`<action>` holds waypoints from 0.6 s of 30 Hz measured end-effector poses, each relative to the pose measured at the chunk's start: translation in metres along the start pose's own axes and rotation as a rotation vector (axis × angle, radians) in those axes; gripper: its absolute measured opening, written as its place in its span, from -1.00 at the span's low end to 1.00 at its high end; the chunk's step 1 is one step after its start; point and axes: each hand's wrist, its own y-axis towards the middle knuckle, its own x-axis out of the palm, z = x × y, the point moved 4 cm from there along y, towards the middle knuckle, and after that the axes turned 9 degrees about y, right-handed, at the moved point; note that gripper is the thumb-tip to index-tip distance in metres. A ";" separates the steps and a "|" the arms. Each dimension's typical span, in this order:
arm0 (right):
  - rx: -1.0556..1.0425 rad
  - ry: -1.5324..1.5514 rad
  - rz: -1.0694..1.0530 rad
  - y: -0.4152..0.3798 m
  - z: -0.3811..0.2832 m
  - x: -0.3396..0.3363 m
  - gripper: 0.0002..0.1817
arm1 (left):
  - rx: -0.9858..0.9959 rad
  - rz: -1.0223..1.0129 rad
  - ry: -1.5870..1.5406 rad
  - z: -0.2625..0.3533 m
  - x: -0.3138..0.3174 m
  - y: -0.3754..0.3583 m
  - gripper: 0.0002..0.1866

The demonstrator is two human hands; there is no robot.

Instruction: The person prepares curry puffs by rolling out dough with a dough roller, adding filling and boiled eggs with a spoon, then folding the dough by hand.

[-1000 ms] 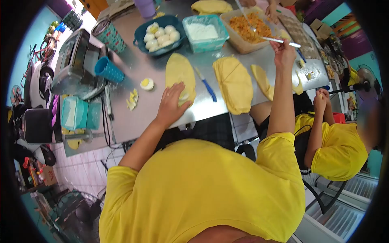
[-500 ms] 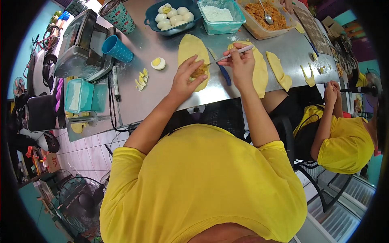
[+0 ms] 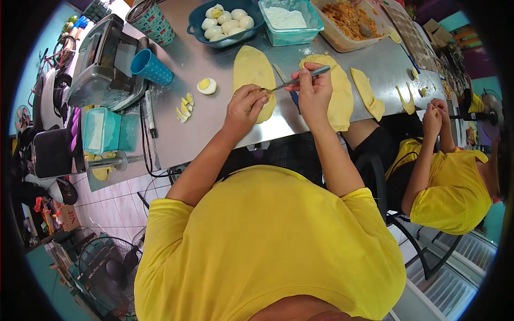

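Note:
My right hand (image 3: 315,93) grips a spoon (image 3: 286,84) by its handle, the tip pointing left. At that tip, my left hand (image 3: 245,109) has its fingers drawn together over a flat oval of yellow dough (image 3: 254,64); what they hold, if anything, is hidden. The filling on this dough is mostly covered by the hand. Between the hands lies a knife (image 3: 279,71), partly hidden by my right hand. A second dough piece (image 3: 341,99) rests just right of that hand. Left of the dough are a halved boiled egg (image 3: 206,85) and several egg slices (image 3: 185,108).
Along the back stand a bowl of boiled eggs (image 3: 196,31), a tub of white powder (image 3: 292,36) and a tub of orange filling (image 3: 342,15). A blue cup (image 3: 154,67) and a dough roller machine (image 3: 101,69) are at left. Another person (image 3: 444,176) sits at right.
My left hand's fingers have closed together near the spoon tip. The spoon in the orange filling has shifted, and a hand shows at that tub. The person at right has moved their hands slightly.

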 end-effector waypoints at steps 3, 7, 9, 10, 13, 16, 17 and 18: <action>-0.109 -0.064 -0.004 -0.005 -0.006 0.001 -0.85 | 0.019 0.010 0.018 0.000 0.001 0.000 -0.86; -0.413 -0.231 -0.043 -0.007 -0.025 -0.003 -0.89 | 0.015 -0.013 0.038 0.000 0.002 -0.001 -0.78; -0.478 -0.164 0.028 0.009 -0.048 -0.015 -0.90 | -0.024 -0.005 0.007 0.008 -0.004 0.004 -0.73; -0.517 -0.136 0.070 0.020 -0.063 -0.022 -0.90 | -0.062 0.004 -0.028 0.011 -0.007 0.005 -0.68; -0.689 -0.012 0.203 0.061 -0.086 -0.054 -0.86 | -0.069 -0.040 -0.059 -0.005 -0.006 0.000 -0.58; -0.733 -0.231 0.211 0.115 -0.069 -0.096 -0.85 | -0.092 -0.063 -0.032 -0.003 -0.015 -0.002 -0.58; -0.722 -0.428 0.187 0.124 -0.059 -0.105 -0.84 | -0.092 -0.062 -0.029 -0.002 -0.017 -0.003 -0.58; -0.722 -0.424 0.185 0.123 -0.052 -0.113 -0.84 | -0.039 -0.127 0.048 0.001 -0.017 -0.006 -0.57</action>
